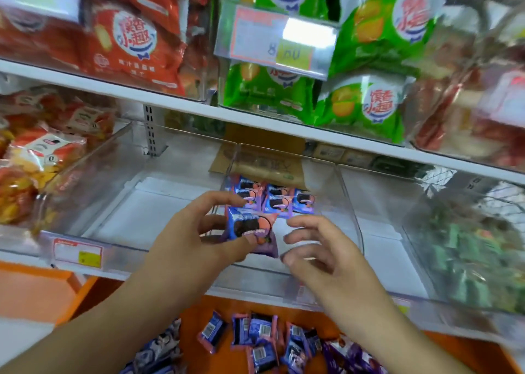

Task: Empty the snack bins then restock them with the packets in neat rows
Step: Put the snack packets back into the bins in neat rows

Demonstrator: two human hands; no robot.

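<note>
A clear plastic snack bin [326, 174] is seen on the white shelf [170, 101]; three purple cookie packets [274, 199] are rowed at its 12 o'clock. Another purple packet [250, 228] (tilted) is pinched by the left hand [199, 231]; the right hand [318, 248] is held loosely spread at 3 o'clock.

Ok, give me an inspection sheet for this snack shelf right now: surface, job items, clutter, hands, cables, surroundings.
Surface: white shelf carrying clear plastic bins.
Job's things: middle bin holds three purple packets in a row at the back; one more packet at its front.
Clutter: loose purple packets heaped on the orange ledge below.
Hands: left hand pinches the front packet; right hand open beside it, holding nothing.
Cables: nothing seen.
Surroundings: red bags and green bags on the shelf above; price tag.
</note>
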